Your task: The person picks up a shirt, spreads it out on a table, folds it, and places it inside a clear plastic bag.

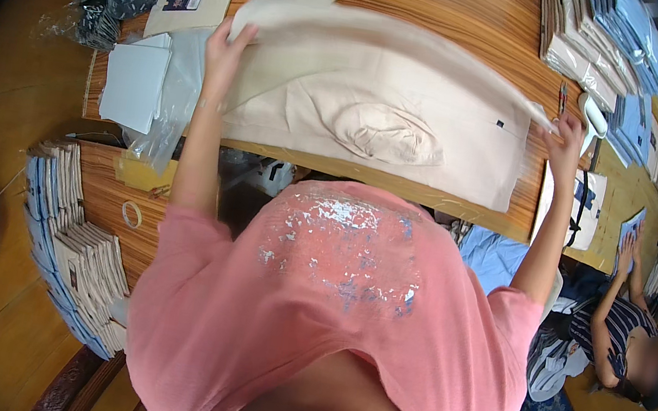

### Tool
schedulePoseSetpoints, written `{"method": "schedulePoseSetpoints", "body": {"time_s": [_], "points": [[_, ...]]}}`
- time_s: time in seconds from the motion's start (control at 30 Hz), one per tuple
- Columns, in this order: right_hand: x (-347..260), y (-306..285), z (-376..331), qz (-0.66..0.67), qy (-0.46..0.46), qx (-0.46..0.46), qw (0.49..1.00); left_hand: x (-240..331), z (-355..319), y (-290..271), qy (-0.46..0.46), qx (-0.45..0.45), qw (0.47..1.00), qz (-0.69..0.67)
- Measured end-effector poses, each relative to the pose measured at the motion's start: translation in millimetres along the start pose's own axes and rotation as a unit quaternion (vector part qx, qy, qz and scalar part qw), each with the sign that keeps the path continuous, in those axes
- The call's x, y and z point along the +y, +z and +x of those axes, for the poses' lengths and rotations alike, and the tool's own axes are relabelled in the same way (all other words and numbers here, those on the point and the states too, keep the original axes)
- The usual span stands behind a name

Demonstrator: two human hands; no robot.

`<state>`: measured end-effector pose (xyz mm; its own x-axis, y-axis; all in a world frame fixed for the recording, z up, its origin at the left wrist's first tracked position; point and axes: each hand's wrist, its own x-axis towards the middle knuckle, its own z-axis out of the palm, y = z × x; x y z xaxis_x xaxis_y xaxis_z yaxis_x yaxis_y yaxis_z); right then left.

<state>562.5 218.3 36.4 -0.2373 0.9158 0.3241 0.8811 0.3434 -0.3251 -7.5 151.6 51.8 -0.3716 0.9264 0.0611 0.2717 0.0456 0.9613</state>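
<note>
My left hand [230,47] pinches beige garment [471,154] at far-left edge; my right hand [567,140] pinches far-right end. Garment on wood-grain table [433,0], far edge lifted. Looks light, soft, prone to creasing; best gripped by both far corners.

The person wears a salmon-pink T-shirt [329,323] with a cracked, flaking print [331,248] across the chest. White flecks crowd the print's edge farthest from the neckline [362,357]; blue scraps mark its right side. Either side of the print, short, loose pink sleeves [517,316] leave the forearms bare.
</note>
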Motion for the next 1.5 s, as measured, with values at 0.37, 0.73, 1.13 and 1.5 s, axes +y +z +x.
{"method": "schedulePoseSetpoints", "body": {"time_s": [0.37, 0.73, 1.13, 1.5], "points": [[5.3, 29.0, -130.2, 0.307, 0.326, -0.123, 0.886, -5.7, -122.5, 63.3, 0.254, -0.211, 0.883, 0.333], [-15.3, 1.3, -151.1, 0.23, 0.192, -0.174, 0.938, -26.6, -114.2, 55.5, 0.248, -0.275, 0.844, 0.388], [-0.6, 47.3, -65.3, -0.019, 0.23, -0.01, 0.973, -19.6, -116.1, 79.5, 0.319, -0.361, 0.796, 0.367], [-80.5, 49.5, -112.8, -0.071, -0.011, -0.022, 0.997, -54.3, -126.6, 104.0, 0.319, -0.419, 0.75, 0.4]]}}
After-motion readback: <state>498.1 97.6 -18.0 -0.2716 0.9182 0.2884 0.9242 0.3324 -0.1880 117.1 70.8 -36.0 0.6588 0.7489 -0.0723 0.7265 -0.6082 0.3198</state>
